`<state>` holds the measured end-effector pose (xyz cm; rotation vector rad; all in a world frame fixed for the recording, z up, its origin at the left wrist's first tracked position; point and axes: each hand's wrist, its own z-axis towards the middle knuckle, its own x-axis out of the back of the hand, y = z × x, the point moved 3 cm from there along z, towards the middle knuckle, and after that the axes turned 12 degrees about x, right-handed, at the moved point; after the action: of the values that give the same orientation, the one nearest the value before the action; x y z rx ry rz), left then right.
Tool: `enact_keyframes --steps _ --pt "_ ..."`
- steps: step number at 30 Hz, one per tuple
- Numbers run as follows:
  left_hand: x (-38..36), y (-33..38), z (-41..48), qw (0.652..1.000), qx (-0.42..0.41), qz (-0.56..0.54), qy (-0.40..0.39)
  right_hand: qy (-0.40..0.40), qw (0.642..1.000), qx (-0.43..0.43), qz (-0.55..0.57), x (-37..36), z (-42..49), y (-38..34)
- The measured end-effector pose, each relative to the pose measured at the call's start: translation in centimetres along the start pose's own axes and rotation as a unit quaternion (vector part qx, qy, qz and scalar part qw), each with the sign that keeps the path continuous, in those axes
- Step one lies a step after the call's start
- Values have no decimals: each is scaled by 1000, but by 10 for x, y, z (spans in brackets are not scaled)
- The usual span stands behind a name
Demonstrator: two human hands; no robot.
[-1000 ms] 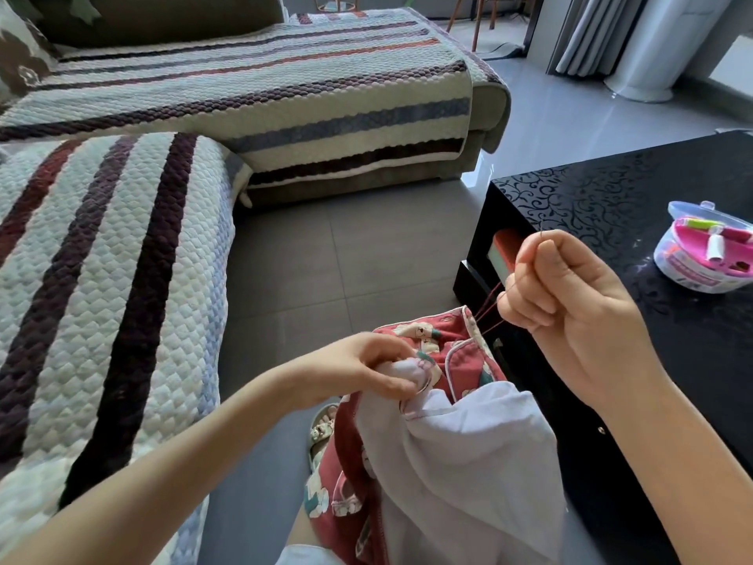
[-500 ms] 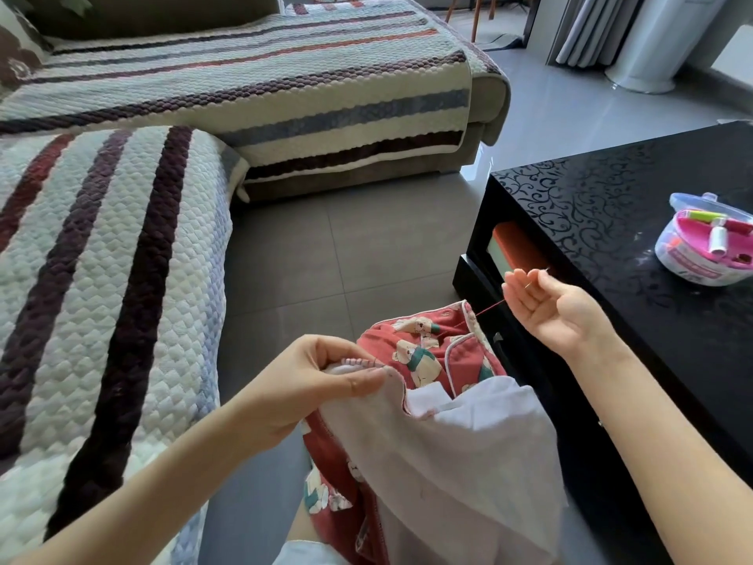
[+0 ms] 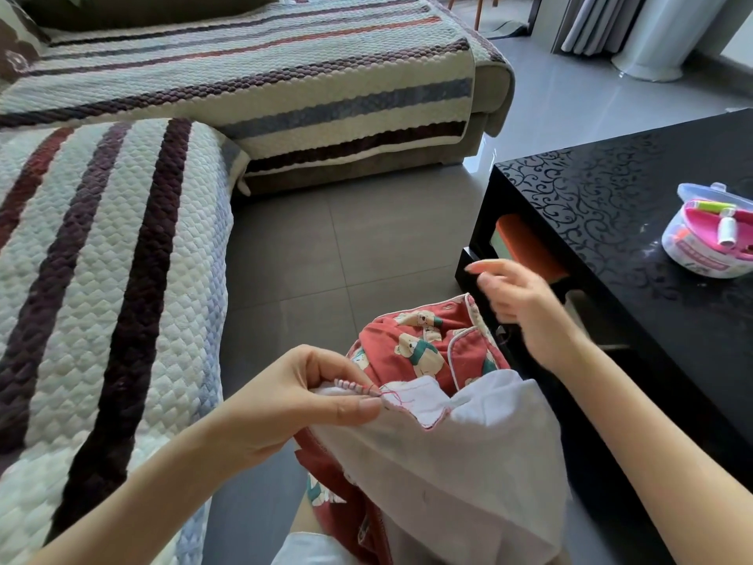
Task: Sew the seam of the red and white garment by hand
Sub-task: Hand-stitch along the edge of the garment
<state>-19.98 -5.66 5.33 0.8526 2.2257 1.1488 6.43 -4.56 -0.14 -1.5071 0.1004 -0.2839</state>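
— Fingers [image 3: 322, 360] and thumb of our left hand [image 3: 285, 405] pinch the seam [image 3: 409, 411] of the red and white garment [image 3: 448, 462], which lies bunched in our lap, near and centre. Agreed?
— Agreed. We also record red thread [image 3: 391, 395] lying slack in a small loop at the pinched edge.
— And our right hand [image 3: 525, 307]?
— It hangs in the air just right of the garment and clear of it. It is blurred, with the fingers half curled. We cannot tell whether they grip a needle.
— Step in hand?
— We judge it mid-stitch, with the slack not yet drawn up. The next move calls for pulling the thread snug without puckering the edge, then entering the cloth close beside the last stitch.
— Surroundings?
— On the right, a sewing kit [image 3: 709, 242] stands on the black table [image 3: 611, 222]. On the left is the striped sofa [image 3: 122, 279].
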Motion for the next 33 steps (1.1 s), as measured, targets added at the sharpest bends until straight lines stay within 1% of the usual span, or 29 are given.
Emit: enact_keyframes --steps 1,3,5,7,10,14,19,21,26,28,33 --pt "-1 1 -1 1000 -2 -1 -4 -79 997 19 14 -13 -11 -14" --pt "-2 3 -2 1000 -2 -3 -13 -221 975 32 22 -32 -32 -37" --pt "-2 5 -3 1000 -2 0 -20 -324 945 54 1 -46 -49 -53" --pt "-2 6 -5 1000 0 2 -29 -371 925 72 -30 -54 -58 -59" --pt "-3 7 -7 999 -3 16 -35 -400 910 92 -53 -59 -62 -59" --pt "-4 8 -8 999 2 20 -25 -405 906 97 -81 -57 -61 -57" --pt "-4 9 -10 999 0 25 -31 -376 923 71 -35 -46 -56 -61" --pt "-3 8 -10 999 3 22 -28 -357 931 68 -35 -40 -53 -62" --pt "-3 9 -10 999 5 28 -41 -328 935 92 -100 -26 -45 -64" --pt "-5 10 -11 999 7 29 -45 -294 937 124 -144 -20 -41 -66" --pt "-12 14 -12 999 12 22 -31 -163 939 201 -229 -12 -24 -69"
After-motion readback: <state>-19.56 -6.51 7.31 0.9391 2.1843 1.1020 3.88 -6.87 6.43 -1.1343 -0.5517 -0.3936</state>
